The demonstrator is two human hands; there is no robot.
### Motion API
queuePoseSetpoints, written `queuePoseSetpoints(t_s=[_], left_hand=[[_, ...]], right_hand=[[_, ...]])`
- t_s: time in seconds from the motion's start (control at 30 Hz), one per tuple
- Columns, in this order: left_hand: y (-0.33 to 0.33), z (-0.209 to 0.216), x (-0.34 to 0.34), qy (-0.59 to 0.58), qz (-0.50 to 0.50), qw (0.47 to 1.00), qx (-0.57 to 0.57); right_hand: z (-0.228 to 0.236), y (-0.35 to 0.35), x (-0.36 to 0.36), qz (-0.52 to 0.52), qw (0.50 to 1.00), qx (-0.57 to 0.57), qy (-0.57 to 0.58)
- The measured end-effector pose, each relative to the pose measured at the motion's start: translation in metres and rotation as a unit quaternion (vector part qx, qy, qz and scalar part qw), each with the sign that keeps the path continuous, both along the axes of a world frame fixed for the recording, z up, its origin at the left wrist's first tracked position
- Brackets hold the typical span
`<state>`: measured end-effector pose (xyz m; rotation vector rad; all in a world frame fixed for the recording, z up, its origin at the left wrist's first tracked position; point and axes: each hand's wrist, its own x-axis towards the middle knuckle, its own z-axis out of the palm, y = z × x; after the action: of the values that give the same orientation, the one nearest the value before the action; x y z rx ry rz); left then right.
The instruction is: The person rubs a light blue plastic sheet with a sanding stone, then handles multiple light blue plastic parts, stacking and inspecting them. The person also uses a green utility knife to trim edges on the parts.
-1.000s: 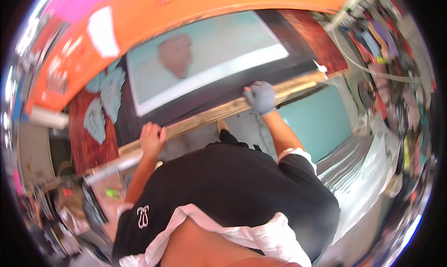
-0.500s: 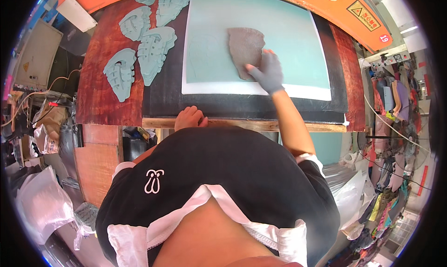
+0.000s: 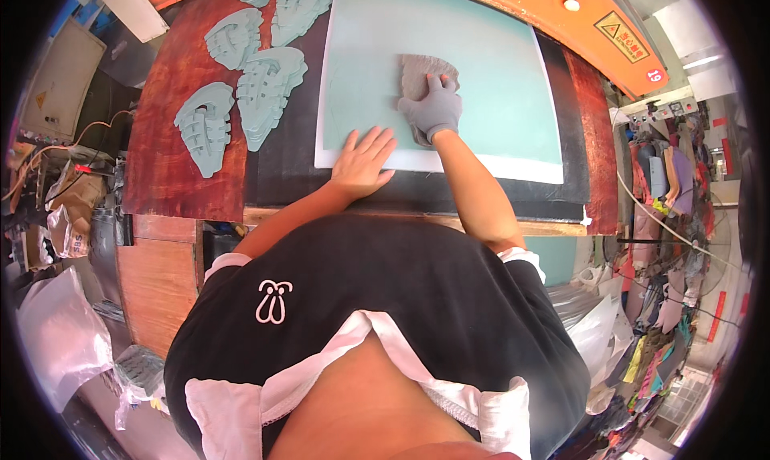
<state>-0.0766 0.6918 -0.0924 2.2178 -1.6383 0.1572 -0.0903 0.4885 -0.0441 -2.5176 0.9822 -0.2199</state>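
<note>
A grey-brown cutting die [image 3: 417, 65], shaped like a shoe upper with a wavy edge, rests on a pale green sheet [image 3: 505, 99] with a white border. From above, my right hand [image 3: 435, 111], in a grey glove with bare fingertips, grips the die, thumb at its left side and fingers bent over its top. The palm hides the lower part of the die. My bare left hand [image 3: 365, 162] lies flat with spread fingers on the sheet's near left edge. It touches nothing else.
Stacks of cut pale green shoe-upper pieces [image 3: 269, 95] lie on the reddish board [image 3: 160, 155] at left. Under the sheet is a black mat [image 3: 281, 175]. An orange machine beam [image 3: 513, 11] crosses the far side. Clear plastic bags [image 3: 64, 340] stand at lower left.
My left hand has come forward from the table's front edge onto the sheet. My right hand has shifted left, from the die's right side to over it; the die sits slightly nearer and straighter.
</note>
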Motion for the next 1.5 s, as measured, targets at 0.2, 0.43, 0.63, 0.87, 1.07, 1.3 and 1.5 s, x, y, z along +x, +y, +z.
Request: queuePoseSetpoints(t_s=[0.2,0.43,0.63,0.87,1.07,1.3,1.5], left_hand=[[0.001,-0.005,-0.003,0.020,0.015,0.999,0.030],[-0.008,-0.004,0.007,-0.021,0.019,0.999,-0.019],[-0.008,0.000,0.001,-0.034,0.016,0.999,-0.025],[-0.010,-0.002,0.006,-0.018,0.021,1.000,-0.009],[-0.014,-0.003,0.010,-0.025,0.018,1.000,0.001],[-0.017,-0.005,0.014,-0.032,0.021,0.999,0.007],[-0.021,-0.007,0.018,-0.036,0.014,0.999,-0.038]], right_hand=[[-0.006,-0.061,-0.045,-0.015,0.857,0.416,-0.302],[-0.012,-0.097,-0.063,-0.027,0.987,0.022,-0.155],[-0.017,-0.088,-0.066,-0.030,0.995,-0.092,-0.003],[-0.012,-0.090,-0.056,-0.046,0.996,-0.083,0.002],[-0.015,-0.092,-0.052,-0.046,0.996,-0.079,0.002],[-0.033,-0.121,-0.080,-0.017,0.990,0.005,-0.136],[-0.059,-0.116,-0.142,0.068,0.981,-0.018,-0.179]])
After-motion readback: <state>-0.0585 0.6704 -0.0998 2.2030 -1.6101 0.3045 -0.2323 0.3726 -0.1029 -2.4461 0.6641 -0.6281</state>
